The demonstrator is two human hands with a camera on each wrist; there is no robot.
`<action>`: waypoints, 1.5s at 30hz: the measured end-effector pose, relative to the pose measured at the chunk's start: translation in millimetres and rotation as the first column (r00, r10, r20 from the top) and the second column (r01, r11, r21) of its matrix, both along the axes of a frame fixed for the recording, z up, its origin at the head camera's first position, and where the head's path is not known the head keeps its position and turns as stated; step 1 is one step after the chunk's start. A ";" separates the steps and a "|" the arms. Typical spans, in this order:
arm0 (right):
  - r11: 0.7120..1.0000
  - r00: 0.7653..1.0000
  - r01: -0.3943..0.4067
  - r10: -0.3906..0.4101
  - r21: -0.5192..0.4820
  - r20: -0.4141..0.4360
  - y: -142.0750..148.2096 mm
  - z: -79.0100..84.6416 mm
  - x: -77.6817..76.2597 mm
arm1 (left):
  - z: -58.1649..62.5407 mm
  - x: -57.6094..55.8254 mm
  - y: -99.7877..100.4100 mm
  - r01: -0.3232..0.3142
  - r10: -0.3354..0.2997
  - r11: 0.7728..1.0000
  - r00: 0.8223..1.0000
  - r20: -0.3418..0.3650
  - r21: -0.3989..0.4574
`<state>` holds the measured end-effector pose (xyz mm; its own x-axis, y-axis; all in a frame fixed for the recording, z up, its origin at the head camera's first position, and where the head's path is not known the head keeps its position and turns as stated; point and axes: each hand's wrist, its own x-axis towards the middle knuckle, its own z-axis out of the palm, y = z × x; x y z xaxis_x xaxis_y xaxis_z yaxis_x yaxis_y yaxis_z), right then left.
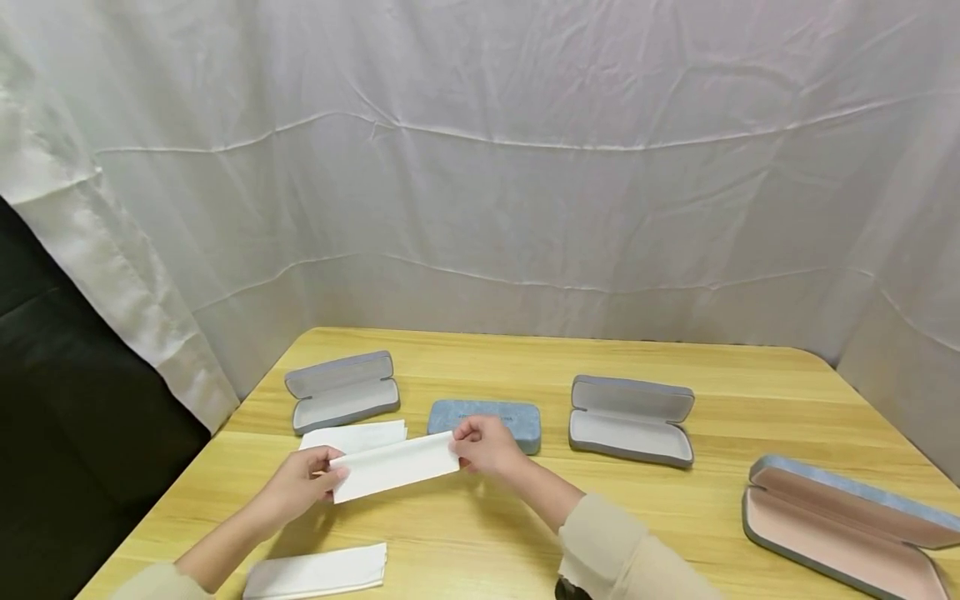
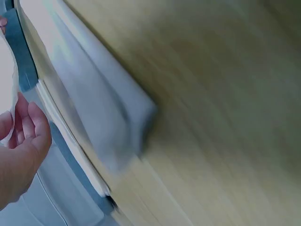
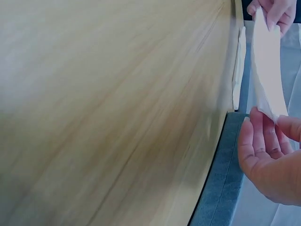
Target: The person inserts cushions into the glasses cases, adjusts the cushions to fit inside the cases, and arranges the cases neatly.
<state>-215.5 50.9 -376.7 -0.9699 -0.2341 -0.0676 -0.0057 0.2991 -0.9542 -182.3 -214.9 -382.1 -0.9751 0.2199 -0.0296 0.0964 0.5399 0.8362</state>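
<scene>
A folded white napkin (image 1: pixel 397 468) is stretched above the table between both hands; whether it is cloth or paper I cannot tell. My left hand (image 1: pixel 302 481) pinches its left end between thumb and fingers. At the other end my right hand (image 1: pixel 486 443) pinches the edge, as the right wrist view also shows around the napkin (image 3: pixel 267 70). Behind it on the table lies a second white napkin (image 1: pixel 352 435), partly covered. A third folded napkin (image 1: pixel 318 572) lies at the front left. A closed blue glasses case (image 1: pixel 525 425) stands just behind my right hand.
An open grey glasses case (image 1: pixel 347 402) stands at the back left of the wooden table (image 1: pixel 480 542). Another open grey case (image 1: pixel 630 446) is right of centre. Far right is an open blue case (image 1: pixel 840 542) with pink lining. White curtains (image 1: pixel 525 208) hang behind.
</scene>
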 end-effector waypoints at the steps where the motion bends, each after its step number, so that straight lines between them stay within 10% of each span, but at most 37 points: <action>1: 1.000 1.000 0.002 -0.002 -0.004 0.000 1.9 0.2 0.3 | -0.1 -0.3 3.2 -0.011 0.011 1.000 1.000 0.020 0.018; 15: 1.000 1.000 0.022 -0.022 -0.012 -0.005 34.1 3.3 9.8 | 0.5 -5.1 33.0 -0.016 0.006 0.992 0.997 0.082 0.124; 45: 0.989 0.989 0.147 -0.147 -0.026 0.008 121.1 10.8 22.9 | 10.1 -23.2 119.7 0.103 -0.100 0.980 0.995 -0.031 0.169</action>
